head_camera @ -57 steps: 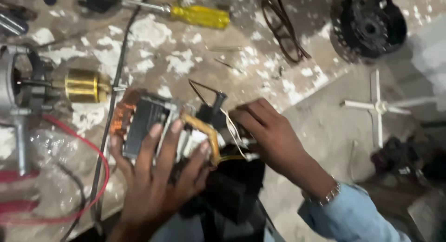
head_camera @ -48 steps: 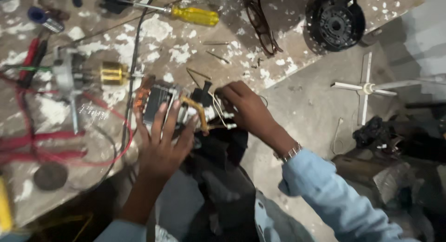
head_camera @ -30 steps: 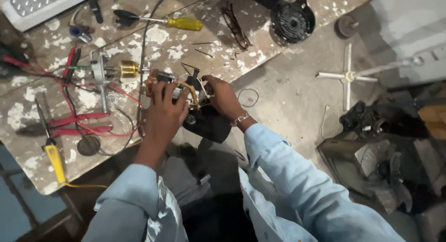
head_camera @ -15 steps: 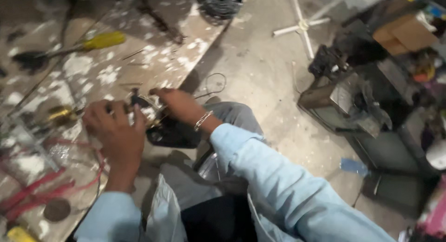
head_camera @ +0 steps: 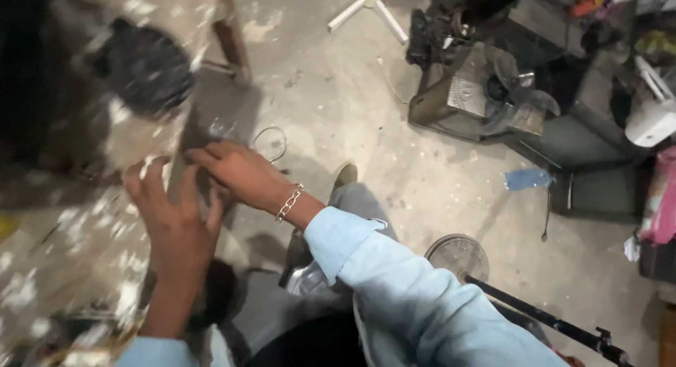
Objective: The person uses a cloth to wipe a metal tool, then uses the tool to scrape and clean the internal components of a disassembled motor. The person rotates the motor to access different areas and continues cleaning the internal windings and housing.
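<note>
The view is heavily motion-blurred. My left hand is raised at the edge of the paint-spattered worktable, back toward me, fingers spread upward. My right hand, with a chain bracelet at its wrist and a light blue sleeve, reaches leftward and meets the left hand's fingertips at the table edge. Whatever lies under or between the two hands is hidden by them and by the blur. My knees and a shoe show below the hands.
A black round motor housing sits blurred on the table. On the concrete floor lie a wire loop, a white cross-shaped stand, a fan with metal blades, a blue scrap, a round metal disc and a black rod.
The camera has swung right toward the floor and clutter. The table has slid to the left edge, and the small wired motor part held earlier is no longer visible between the hands.
</note>
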`<state>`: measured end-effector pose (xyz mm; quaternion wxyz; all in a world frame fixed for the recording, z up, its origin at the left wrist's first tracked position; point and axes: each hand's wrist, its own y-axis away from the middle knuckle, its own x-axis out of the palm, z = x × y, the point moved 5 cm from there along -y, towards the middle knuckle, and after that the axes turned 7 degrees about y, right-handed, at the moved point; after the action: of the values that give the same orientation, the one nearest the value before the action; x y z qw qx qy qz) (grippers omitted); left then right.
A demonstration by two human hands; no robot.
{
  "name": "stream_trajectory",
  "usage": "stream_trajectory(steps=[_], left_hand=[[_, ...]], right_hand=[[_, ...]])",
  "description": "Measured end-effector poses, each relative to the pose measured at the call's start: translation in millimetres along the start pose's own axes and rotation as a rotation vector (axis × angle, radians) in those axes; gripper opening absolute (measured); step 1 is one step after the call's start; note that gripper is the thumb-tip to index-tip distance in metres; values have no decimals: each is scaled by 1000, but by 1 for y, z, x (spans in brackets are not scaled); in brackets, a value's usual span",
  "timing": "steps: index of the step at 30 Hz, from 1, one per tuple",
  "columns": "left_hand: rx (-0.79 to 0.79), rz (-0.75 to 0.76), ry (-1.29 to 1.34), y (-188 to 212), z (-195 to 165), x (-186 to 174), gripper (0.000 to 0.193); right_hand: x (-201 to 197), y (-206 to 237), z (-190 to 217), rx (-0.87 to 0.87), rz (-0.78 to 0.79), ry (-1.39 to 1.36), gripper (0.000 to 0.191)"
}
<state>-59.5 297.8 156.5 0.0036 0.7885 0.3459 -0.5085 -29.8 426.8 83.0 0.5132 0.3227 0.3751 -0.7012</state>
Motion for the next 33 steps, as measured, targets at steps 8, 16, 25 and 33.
stream_trajectory(steps=[8, 16, 25, 33], left_hand=[[321, 279, 168, -149, -128, 188, 51], [547, 576, 202, -211, -251, 345, 60], [820, 591, 206, -280, -375, 434, 79], [969, 619, 323, -398, -424, 493, 86]], right_hand=[[-119, 68, -217, 362, -157, -1, 44], [-215, 191, -343, 793, -298, 5, 39], [-323, 298, -399, 1095, -559, 302, 59], [-403, 409, -409, 1526, -596, 484, 86]])
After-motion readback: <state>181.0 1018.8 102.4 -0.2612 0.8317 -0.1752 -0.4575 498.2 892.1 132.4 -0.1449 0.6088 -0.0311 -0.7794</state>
